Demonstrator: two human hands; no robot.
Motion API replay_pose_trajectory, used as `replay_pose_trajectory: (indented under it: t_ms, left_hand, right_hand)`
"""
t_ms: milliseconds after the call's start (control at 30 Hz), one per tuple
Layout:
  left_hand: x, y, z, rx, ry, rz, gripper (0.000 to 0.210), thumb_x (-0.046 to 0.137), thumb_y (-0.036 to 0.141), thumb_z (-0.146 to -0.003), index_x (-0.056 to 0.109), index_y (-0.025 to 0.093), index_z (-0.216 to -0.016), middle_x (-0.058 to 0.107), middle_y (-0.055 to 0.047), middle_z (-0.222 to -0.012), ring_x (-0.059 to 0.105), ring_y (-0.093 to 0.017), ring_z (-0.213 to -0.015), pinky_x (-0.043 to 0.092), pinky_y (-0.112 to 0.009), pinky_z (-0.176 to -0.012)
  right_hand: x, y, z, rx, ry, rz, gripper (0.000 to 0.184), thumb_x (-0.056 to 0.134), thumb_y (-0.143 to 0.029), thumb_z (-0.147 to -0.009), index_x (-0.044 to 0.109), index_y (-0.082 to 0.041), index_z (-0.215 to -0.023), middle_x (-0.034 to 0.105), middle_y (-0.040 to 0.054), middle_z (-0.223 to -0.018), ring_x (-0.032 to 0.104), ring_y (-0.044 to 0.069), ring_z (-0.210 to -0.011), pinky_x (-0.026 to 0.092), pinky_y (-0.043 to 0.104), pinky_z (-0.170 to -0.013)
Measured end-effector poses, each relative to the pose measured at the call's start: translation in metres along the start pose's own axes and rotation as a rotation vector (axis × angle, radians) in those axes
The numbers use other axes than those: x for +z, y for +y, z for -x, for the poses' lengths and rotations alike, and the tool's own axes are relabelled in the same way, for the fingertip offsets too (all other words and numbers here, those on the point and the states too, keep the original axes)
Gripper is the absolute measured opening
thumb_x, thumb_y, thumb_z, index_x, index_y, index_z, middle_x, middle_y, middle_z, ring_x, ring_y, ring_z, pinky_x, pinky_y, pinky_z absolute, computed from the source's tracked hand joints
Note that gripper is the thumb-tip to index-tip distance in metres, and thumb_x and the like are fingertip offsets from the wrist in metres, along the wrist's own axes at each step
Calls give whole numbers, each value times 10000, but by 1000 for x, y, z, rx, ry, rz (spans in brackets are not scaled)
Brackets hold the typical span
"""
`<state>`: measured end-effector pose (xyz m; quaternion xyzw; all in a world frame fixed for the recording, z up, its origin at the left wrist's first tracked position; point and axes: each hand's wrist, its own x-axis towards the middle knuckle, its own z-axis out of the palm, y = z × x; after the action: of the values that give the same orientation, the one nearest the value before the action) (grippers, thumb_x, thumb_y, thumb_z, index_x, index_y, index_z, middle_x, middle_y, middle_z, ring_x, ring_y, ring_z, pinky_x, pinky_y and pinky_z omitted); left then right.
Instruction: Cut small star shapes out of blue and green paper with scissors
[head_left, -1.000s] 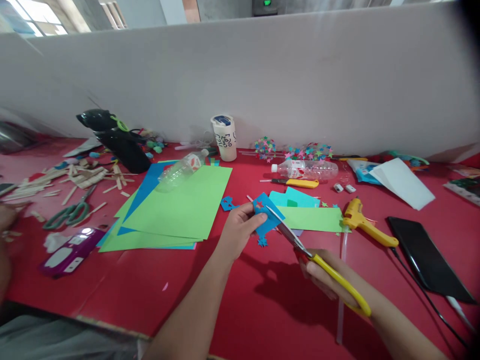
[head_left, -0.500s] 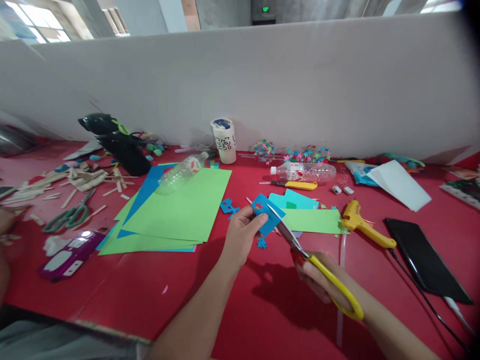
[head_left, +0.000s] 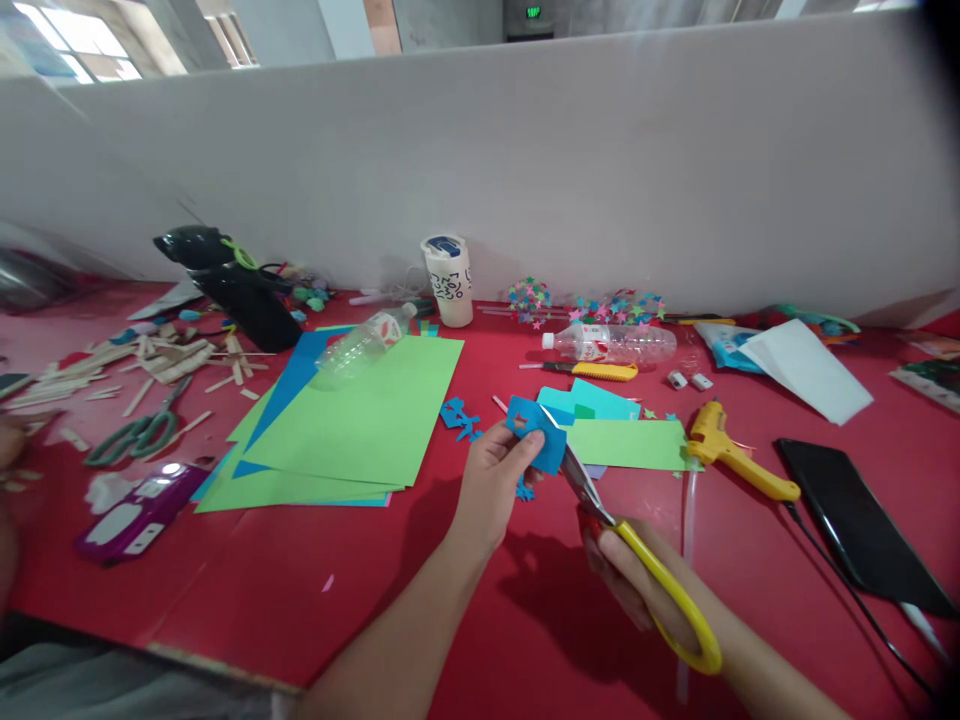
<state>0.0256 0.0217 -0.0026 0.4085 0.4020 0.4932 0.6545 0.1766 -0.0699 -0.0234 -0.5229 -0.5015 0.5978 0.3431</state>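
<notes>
The small, squarish piece of blue paper [head_left: 551, 452] is up off the table, pinched narrowly between the thumb and fingers of my left hand [head_left: 487, 475], with a little gap near its left edge where red shows through. My right hand [head_left: 619, 565] is curled around the long yellow-handled metal scissors [head_left: 649, 550], their blades meeting the paper's right side — how wide they stand I cannot tell. So I judge the cutting partly done: this piece is not cut through, and a good part of it looks whole. Just to the left lie jagged blue paper scraps [head_left: 454, 412], and a small blue cut-out [head_left: 525, 490] sits partly hidden behind my left fingers. On the right, the long light-green paper strip [head_left: 637, 443] keeps straight edges, and the turquoise paper pieces [head_left: 611, 398] lie just beyond it. The yellow plastic glue gun [head_left: 731, 460] rests farther right, held by neither hand. At the far side, the many-coloured star clusters [head_left: 529, 300] sit near the wall, while the large light-green paper sheets [head_left: 360, 420] on the left look mostly uncut.
</notes>
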Motion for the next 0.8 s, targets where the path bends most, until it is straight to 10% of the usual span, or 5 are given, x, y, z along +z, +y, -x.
replay_pose_trajectory:
  t_ms: [800]
  left_hand:
    - [-1, 3, -1, -20, -11, -13, 214, 658, 367, -690, 577, 171, -715, 559, 48, -560, 461, -52, -442, 374, -180, -443]
  right_hand:
    - [-1, -1, -2, -7, 36, 112, 489, 343, -666, -814, 328, -216, -625, 316, -105, -397, 270, 34, -288, 183, 180, -309]
